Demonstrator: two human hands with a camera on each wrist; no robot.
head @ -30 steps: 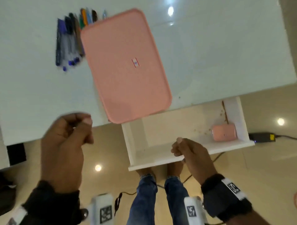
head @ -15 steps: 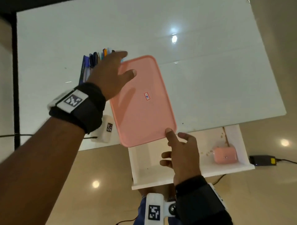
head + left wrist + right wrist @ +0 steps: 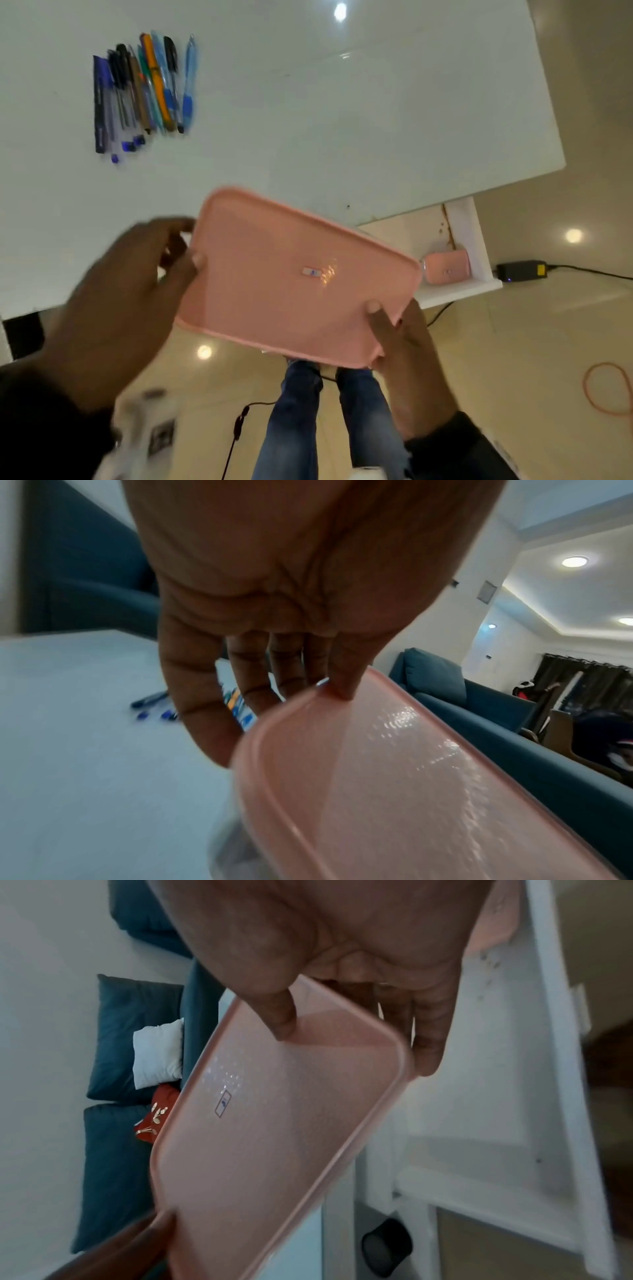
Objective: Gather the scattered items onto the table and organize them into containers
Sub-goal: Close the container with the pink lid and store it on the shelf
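Note:
A flat pink tray [image 3: 281, 274] with a small sticker at its middle is held in the air over the near edge of the white table [image 3: 308, 120]. My left hand [image 3: 137, 281] grips its left end, thumb on top and fingers underneath [image 3: 205, 710]. My right hand [image 3: 400, 335] pinches the near right corner, thumb [image 3: 281, 1018] on the tray's [image 3: 260, 1137] top. The pink tray [image 3: 394, 791] fills the lower left wrist view. A row of several pens [image 3: 144, 92] lies on the table at the far left.
An open white drawer [image 3: 469, 240] sticks out under the table's right side, with a small pink case [image 3: 445, 269] in its corner. A black power adapter [image 3: 520, 270] and an orange cord [image 3: 609, 390] lie on the tiled floor. A blue sofa [image 3: 462, 696] stands beyond the table.
The tray has been lifted off the table and drawn toward me, turned lengthwise across. Both hands went from touching it to holding it by its ends.

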